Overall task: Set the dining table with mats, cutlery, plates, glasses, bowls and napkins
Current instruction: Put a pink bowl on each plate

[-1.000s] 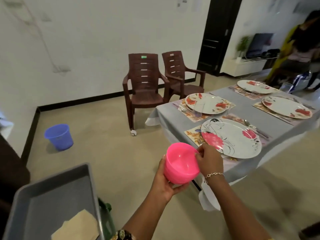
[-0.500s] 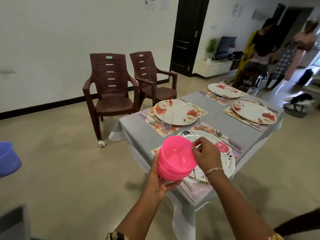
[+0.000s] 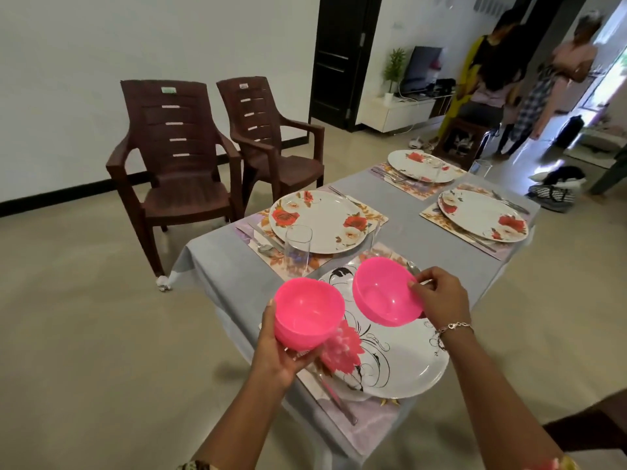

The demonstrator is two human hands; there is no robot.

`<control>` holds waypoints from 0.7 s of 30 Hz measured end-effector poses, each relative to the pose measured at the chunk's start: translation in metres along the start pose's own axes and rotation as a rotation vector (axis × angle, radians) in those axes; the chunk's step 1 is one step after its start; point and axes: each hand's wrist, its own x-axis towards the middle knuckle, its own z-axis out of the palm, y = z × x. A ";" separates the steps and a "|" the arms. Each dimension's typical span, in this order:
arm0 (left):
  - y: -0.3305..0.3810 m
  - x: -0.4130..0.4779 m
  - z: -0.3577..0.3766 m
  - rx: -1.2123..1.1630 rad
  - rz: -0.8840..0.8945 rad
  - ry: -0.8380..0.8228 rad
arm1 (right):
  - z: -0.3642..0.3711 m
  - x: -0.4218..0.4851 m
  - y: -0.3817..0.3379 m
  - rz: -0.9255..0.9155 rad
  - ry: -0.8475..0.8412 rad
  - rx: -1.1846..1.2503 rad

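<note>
Grey-clothed desk (image 3: 407,205) with plates (image 3: 319,222); left grip (image 3: 274,357) cups a pink bowl (image 3: 307,317), right grip (image 3: 441,296) pinches a second pink bowl (image 3: 383,293).

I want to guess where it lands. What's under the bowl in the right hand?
The near plate, with black swirls, lies under the bowl. The bowl covers part of that plate.

Grey-clothed table (image 3: 402,206): four floral mats (image 3: 430,214) on cloth, each bearing plate (image 3: 319,222), cutlery (image 3: 264,247) alongside; glass (image 3: 298,249) standing on left mat.
</note>
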 end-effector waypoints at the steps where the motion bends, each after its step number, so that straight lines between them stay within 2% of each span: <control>1: 0.001 0.003 0.004 0.000 0.007 0.006 | -0.001 0.009 0.007 0.026 -0.005 -0.016; 7: 0.005 0.019 0.027 -0.026 0.023 0.038 | 0.009 0.076 0.041 0.118 -0.021 -0.146; 13: 0.001 0.034 0.052 -0.082 0.087 0.079 | 0.036 0.128 0.060 0.192 -0.101 -0.124; 21: -0.010 0.049 0.071 -0.103 0.120 0.152 | 0.061 0.160 0.084 0.183 -0.213 -0.168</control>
